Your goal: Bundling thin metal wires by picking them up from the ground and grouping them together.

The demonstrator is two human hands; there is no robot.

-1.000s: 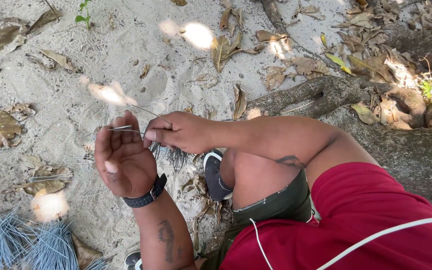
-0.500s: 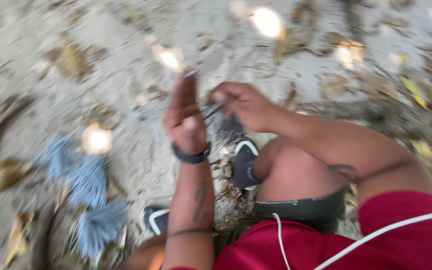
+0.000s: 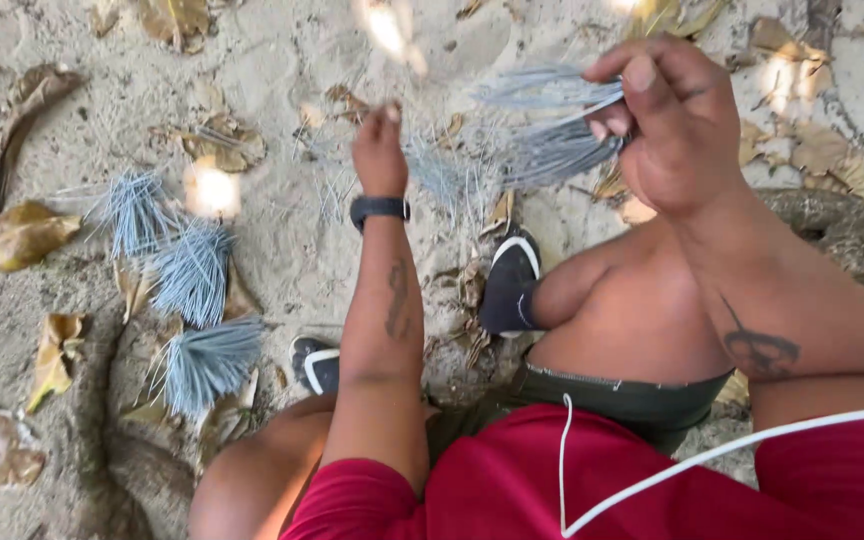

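Observation:
My right hand (image 3: 674,118) is raised near the camera, pinching a bundle of thin grey fibres (image 3: 552,140) that fan out to the left. My left hand (image 3: 379,152), with a black wristband (image 3: 379,209), reaches down to the loose grey fibres (image 3: 442,175) on the sandy ground; its fingertips are blurred and what they hold is not clear. Three bunches of the same grey fibres (image 3: 192,275) lie on the sand to my left, one behind the other.
I squat on sandy ground (image 3: 272,90) strewn with dry brown leaves (image 3: 14,235). Dark shoes (image 3: 510,280) show between my knees. Tree roots (image 3: 852,230) run along the right. A white cord (image 3: 652,470) hangs across my red shirt.
The view has swung right and down. My right hand has risen toward the camera with a fibre bundle; my left hand has stretched out to the ground.

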